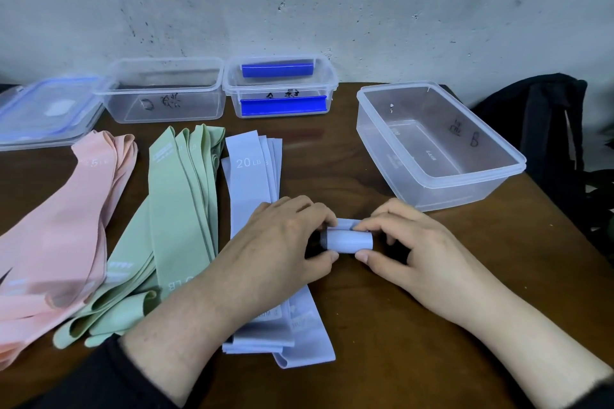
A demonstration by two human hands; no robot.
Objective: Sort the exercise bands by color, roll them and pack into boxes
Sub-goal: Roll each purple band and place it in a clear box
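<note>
Three colours of bands are seen: the pink bands (pixel 66 219), the sage-green bands (pixel 179 209) and the lavender-blue bands (pixel 252 173), marked with white lettering. A lavender-blue roll (pixel 349 240) is shown too. The boxes (pixel 438 146) are clear plastic — one is fitted with bright blue clips (pixel 282 105). The table (pixel 398 325) is dark brown.

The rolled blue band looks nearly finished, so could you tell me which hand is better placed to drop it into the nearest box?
Probably the right hand: it already pinches the rolled blue band, and the empty box sits on its side.
</note>
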